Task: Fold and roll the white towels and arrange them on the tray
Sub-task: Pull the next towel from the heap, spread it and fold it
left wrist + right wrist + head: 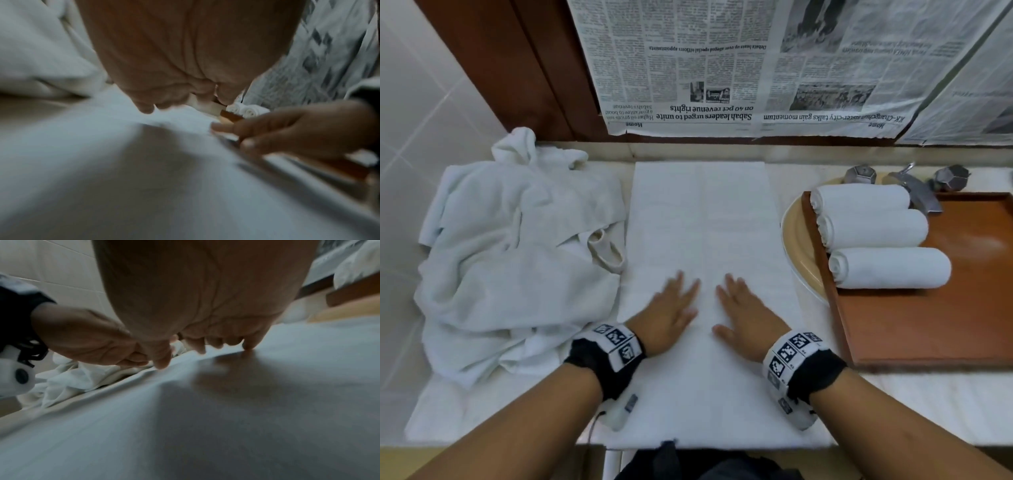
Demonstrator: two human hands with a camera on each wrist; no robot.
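Note:
A white towel (702, 219), folded into a long strip, lies flat down the middle of the counter. My left hand (674, 308) and right hand (743, 308) lie side by side on its near half, palms down with straight fingers. Both wrist views show the palms low over the towel (102, 178) (267, 402). Three rolled white towels (876, 233) lie in a row at the far left of the wooden tray (945, 325). A crumpled heap of white towels (517, 260) sits to the left of the strip.
The tray rests over a beige sink basin (796, 246), with a metal tap (914, 188) and two faceted knobs behind it. Newspaper (756, 68) covers the wall at the back. White tiles line the left wall (421, 137).

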